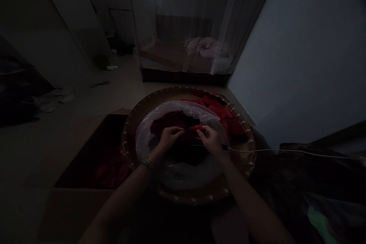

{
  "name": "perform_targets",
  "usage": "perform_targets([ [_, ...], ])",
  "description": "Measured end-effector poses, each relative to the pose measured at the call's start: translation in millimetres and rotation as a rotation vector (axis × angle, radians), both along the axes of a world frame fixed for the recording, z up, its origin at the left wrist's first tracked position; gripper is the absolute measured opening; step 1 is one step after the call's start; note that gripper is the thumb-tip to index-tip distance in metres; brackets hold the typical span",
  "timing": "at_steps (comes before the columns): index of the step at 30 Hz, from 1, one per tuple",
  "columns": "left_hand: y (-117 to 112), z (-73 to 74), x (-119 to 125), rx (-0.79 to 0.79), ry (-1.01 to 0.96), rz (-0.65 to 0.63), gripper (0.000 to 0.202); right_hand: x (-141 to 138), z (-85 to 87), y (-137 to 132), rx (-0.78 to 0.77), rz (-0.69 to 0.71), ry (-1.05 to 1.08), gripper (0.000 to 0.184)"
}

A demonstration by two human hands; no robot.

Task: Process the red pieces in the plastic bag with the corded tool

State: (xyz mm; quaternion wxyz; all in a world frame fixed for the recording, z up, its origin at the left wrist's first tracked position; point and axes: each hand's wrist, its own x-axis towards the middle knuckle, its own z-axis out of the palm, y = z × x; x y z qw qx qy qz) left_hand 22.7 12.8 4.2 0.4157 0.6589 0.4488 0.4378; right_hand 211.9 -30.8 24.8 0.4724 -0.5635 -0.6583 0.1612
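The light is very dim. Over a whitish plastic bag (144,131) spread open in a round woven bamboo tray (137,116), my two hands meet. My right hand (213,141) pinches a small strip of red material (195,127) between thumb and fingers. Close to the strip's other end, my left hand (170,137) has thumb and fingertips pressed together; whatever is in them is too dark to make out. A thin pale cord (257,150) with a dark end runs to my right hand, and a fine metallic line shows beside that hand. Dark red material (164,122) lies inside the bag.
More red pieces (224,112) lie at the tray's back right. An open cardboard box (77,194) with reddish contents stands at the left. Behind is a bed (168,55) with a net curtain; a pale wall (303,57) rises on the right. Dark fabric (314,171) lies at lower right.
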Motion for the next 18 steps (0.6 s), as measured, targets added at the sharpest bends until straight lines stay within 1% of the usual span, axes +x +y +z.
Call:
perform_targets([
  [3,0,-0.6,0,0.009,-0.055,-0.042,0.017,-2,1.6,0,-0.24,0.189,0.198,0.036],
  [4,-1,-0.4,0,0.01,-0.061,-0.06,0.018,-3,1.0,1,-0.314,0.23,0.254,0.04],
  [6,-2,0.0,1,0.013,-0.056,-0.087,0.019,-2,-2.5,4,-0.424,0.252,0.349,0.045],
  [8,-1,-0.3,0,0.014,-0.039,-0.083,0.021,1,-8.2,8,-0.438,0.217,0.431,0.046],
  [10,1,-1.7,0,-0.003,-0.036,-0.031,0.026,4,-13.4,11,-0.385,0.174,0.5,0.047],
  [12,4,-3.1,-1,-0.022,-0.042,0.015,0.029,7,-15.4,11,-0.347,0.167,0.545,0.046],
  [14,5,-3.8,-2,-0.023,-0.044,0.009,0.031,7,-13.4,9,-0.379,0.22,0.561,0.047],
  [18,5,-4.5,-4,-0.005,-0.019,-0.055,0.028,4,-2.7,1,-0.546,0.37,0.642,0.053],
])
